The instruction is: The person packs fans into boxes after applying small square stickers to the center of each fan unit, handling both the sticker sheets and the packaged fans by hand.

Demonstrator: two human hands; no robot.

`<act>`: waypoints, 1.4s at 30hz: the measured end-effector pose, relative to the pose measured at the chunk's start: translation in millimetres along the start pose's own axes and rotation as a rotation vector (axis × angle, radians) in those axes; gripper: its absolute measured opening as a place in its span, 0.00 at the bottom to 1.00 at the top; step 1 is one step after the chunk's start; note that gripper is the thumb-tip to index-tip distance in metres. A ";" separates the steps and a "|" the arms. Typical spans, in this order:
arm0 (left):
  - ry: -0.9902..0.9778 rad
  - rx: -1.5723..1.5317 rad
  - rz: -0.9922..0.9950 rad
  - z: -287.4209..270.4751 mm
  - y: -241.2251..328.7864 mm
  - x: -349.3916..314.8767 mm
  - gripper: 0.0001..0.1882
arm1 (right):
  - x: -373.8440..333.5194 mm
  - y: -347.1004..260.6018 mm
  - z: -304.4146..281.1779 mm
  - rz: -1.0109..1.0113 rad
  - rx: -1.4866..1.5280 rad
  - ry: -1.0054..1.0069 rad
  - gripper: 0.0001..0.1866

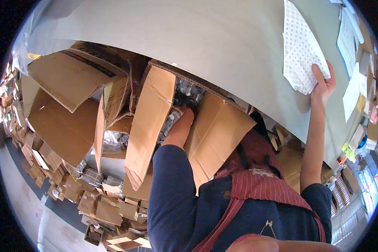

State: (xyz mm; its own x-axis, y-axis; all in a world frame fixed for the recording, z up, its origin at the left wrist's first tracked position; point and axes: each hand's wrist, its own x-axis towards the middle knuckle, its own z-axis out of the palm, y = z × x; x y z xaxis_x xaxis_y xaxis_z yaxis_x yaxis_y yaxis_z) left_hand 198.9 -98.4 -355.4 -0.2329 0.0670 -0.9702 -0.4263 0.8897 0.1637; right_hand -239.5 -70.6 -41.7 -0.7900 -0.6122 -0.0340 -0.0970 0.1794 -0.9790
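From the head view, the left hand (185, 115) reaches down into an open cardboard box (151, 126) below the desk's (197, 38) near edge; its fingers are hidden among clear bagged items (185, 92), so their state cannot be told. The right hand (323, 86) pinches a dotted white sheet (300, 52) lying on the desk near its right end, thumb pressed on the sheet's corner.

We cannot see our left hand (185, 115): its fingers vanish inside the open brown cardboard box (206, 126), whose packed contents are too dark to tell, partly hidden under the grey worktop (197, 38).
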 end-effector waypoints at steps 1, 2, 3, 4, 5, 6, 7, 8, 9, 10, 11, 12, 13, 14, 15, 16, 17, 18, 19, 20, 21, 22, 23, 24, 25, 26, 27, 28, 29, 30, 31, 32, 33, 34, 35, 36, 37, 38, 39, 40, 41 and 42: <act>-0.010 0.011 0.001 4.0 0.9 1.7 0.34 | -0.3 2.4 -2.6 -0.012 -0.020 0.018 0.22; -0.017 0.026 0.003 8.6 1.2 3.3 0.34 | -0.6 4.6 -5.1 -0.023 -0.042 0.035 0.22; -0.025 0.040 0.002 15.0 3.5 3.8 0.34 | -0.8 6.4 -7.5 -0.015 -0.045 0.046 0.22; -0.038 0.053 0.009 23.6 4.9 2.5 0.34 | -0.7 6.6 -8.4 -0.022 -0.029 0.040 0.22; -0.054 0.072 0.010 30.8 5.0 2.4 0.34 | -0.2 7.6 -10.1 -0.028 -0.014 0.036 0.23; -0.068 0.093 0.015 37.2 2.4 3.0 0.34 | 1.3 10.4 -12.9 -0.025 -0.019 0.066 0.23; -0.083 0.109 0.017 43.4 -0.5 2.3 0.34 | 1.3 11.2 -12.5 -0.014 -0.021 0.074 0.23; -0.104 0.128 0.031 44.3 -1.6 1.1 0.34 | 0.4 10.0 -12.5 -0.025 0.008 0.070 0.22; -0.115 0.144 0.049 41.5 -2.9 2.9 0.34 | 0.1 8.0 -12.8 -0.037 0.034 0.068 0.21; -0.122 0.151 0.071 36.9 -4.4 4.8 0.34 | 1.6 2.9 -12.5 -0.020 0.063 0.060 0.22; -0.127 0.164 0.098 32.4 -4.8 5.3 0.34 | -0.5 4.1 -14.8 -0.012 0.053 0.076 0.22; -0.137 0.174 0.130 33.2 -2.3 7.0 0.34 | -2.3 4.8 -18.3 -0.022 0.043 0.073 0.22; -0.148 0.164 0.110 59.0 -12.6 13.5 0.34 | 1.2 2.9 -10.5 -0.032 0.066 0.043 0.22; -0.224 0.064 -0.011 114.8 -34.3 18.4 0.35 | 6.7 4.5 11.3 -0.010 0.121 -0.009 0.21; -0.288 -0.022 -0.105 146.7 -44.7 19.6 0.36 | 8.8 8.2 22.7 -0.003 0.160 -0.037 0.21; -0.279 -0.006 -0.070 131.5 -26.3 19.1 0.36 | 6.7 13.0 12.3 -0.015 0.133 -0.037 0.21; -0.095 0.101 0.017 99.6 0.8 4.8 0.34 | 2.7 14.0 -8.7 -0.029 0.086 -0.015 0.21; 0.083 0.187 0.076 81.5 13.9 -14.8 0.32 | 0.9 10.3 -20.5 -0.032 0.064 0.008 0.21; 0.077 0.187 0.067 89.8 13.7 -26.2 0.32 | 0.3 7.2 -19.7 -0.029 0.065 0.024 0.21; 0.126 0.253 0.065 103.0 12.5 -32.3 0.22 | -0.1 7.1 -15.0 -0.024 0.068 0.031 0.21; 0.175 0.322 0.068 113.0 10.3 -34.8 0.17 | -0.8 6.7 -11.8 -0.020 0.076 0.025 0.21; 0.193 0.329 0.060 113.9 6.1 -31.9 0.17 | 0.0 7.1 -10.1 -0.027 0.055 0.021 0.21; 0.187 0.283 0.050 113.1 -0.8 -26.8 0.16 | 0.6 7.2 -9.5 -0.034 0.029 0.020 0.21; 0.181 0.247 0.046 109.7 -8.7 -18.7 0.16 | 0.8 6.8 -8.4 -0.036 0.025 0.024 0.21; 0.166 0.213 0.037 107.6 -15.2 -9.4 0.16 | -0.7 6.9 -6.6 -0.030 0.023 0.052 0.20; 0.154 0.189 0.029 106.2 -20.3 -0.8 0.16 | -1.6 7.0 -5.6 -0.024 0.019 0.082 0.20; 0.146 0.166 0.020 104.9 -21.5 7.7 0.16 | -1.1 6.6 -6.1 -0.026 0.009 0.093 0.20; 0.126 0.146 0.005 106.3 -19.7 14.8 0.15 | -1.0 5.2 -6.6 -0.027 0.023 0.082 0.20; 0.108 0.129 -0.010 107.2 -17.9 21.8 0.15 | -1.5 4.4 -7.1 -0.029 0.037 0.072 0.20; 0.094 0.110 -0.021 107.6 -18.8 28.4 0.15 | -2.3 4.7 -6.3 -0.030 0.030 0.079 0.20; 0.077 0.086 -0.015 108.9 -20.2 33.0 0.15 | -1.7 2.5 -6.3 -0.011 0.029 0.082 0.20; 0.059 0.056 -0.009 112.1 -21.9 34.1 0.15 | -0.6 0.1 -6.7 0.007 0.033 0.083 0.20; 0.040 0.013 -0.007 115.6 -25.7 33.2 0.15 | 0.0 0.6 -6.7 0.006 0.037 0.082 0.20; 0.030 -0.048 -0.020 129.8 -34.3 28.7 0.14 | 1.2 5.2 -1.2 0.011 0.078 0.052 0.19; 0.050 -0.100 -0.045 150.2 -42.8 17.5 0.14 | 2.0 7.5 7.3 0.013 0.128 0.017 0.19; 0.091 -0.130 -0.049 162.6 -44.6 3.3 0.14 | 1.6 6.9 13.3 0.034 0.129 0.001 0.18; 0.108 -0.125 -0.033 136.8 -37.5 -6.5 0.14 | 0.8 7.1 8.1 0.020 0.113 0.010 0.18; 0.123 0.009 0.141 76.4 -19.3 -24.2 0.14 | 0.2 7.1 -15.5 0.019 0.086 0.028 0.18; 0.120 0.135 0.267 42.4 -14.9 -52.4 0.14 | -0.6 4.9 -27.4 0.025 0.105 0.025 0.18; 0.217 0.033 0.209 48.6 -19.4 -69.6 0.16 | 0.3 4.8 -17.0 0.040 0.137 0.048 0.18; 0.216 0.031 0.175 53.6 -23.0 -85.1 0.16 | 1.9 4.0 -9.0 0.035 0.169 0.036 0.18; 0.247 -0.003 0.137 56.7 -21.4 -98.0 0.15 | 3.8 2.6 -2.1 0.048 0.182 -0.005 0.17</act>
State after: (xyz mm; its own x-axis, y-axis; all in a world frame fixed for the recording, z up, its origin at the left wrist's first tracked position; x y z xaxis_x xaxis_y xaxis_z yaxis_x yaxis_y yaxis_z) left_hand 280.5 -98.4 -274.0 -0.4939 0.0741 -0.8664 -0.3784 0.8788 0.2909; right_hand -244.0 -70.9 -43.9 -0.7877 -0.6105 -0.0821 0.0525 0.0663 -0.9964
